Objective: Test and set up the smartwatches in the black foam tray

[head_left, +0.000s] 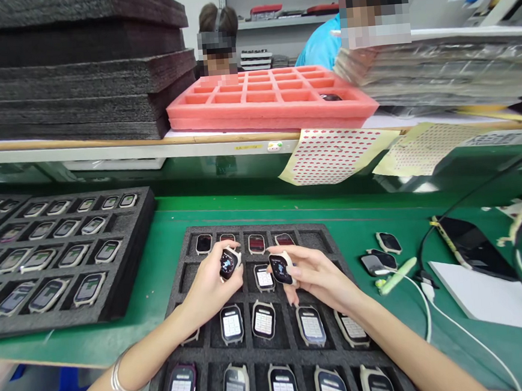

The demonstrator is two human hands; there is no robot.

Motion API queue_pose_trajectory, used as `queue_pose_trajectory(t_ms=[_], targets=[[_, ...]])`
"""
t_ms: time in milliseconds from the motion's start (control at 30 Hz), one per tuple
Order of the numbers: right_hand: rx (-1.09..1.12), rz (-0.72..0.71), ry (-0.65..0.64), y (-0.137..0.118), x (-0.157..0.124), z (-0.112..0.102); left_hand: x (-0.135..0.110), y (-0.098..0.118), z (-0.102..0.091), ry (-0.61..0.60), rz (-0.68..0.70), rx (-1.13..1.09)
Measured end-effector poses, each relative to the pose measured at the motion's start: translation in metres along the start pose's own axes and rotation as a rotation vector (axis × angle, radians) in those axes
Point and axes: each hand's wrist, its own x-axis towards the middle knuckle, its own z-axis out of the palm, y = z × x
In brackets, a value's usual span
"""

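Head view: our left hand (214,283) pinches a first watch (228,263) between fingers and thumb, and our right hand (318,269) likewise grips a second watch (279,269), both screens lit. We hold them above a black foam tray (291,353), whose slots around our grips carry more watches (263,320). Right of our grips lies a phone (473,248); left, another tray (140,214).

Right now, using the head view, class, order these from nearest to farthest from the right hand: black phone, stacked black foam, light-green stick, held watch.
1. Held watch: in the grip of the right hand.
2. Light-green stick: to the hand's right.
3. Black phone: farther right, past the stick.
4. Stacked black foam: far off, upper left.
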Motion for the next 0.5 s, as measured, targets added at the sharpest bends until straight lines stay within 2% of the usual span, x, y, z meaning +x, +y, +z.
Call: queue_pose_trajectory(t_ms=[367, 500], targets=[[-0.016, 0.002, 0.025, -0.0011, 0.0003, -0.0001, 0.0006, 0.0024, -0.0021, 0.001, 0.042, 0.004], [0.000, 0.039, 0.030, -0.0009, 0.0001, -0.0007, 0.0008, 0.0005, -0.0009, -0.021, -0.002, -0.045]])
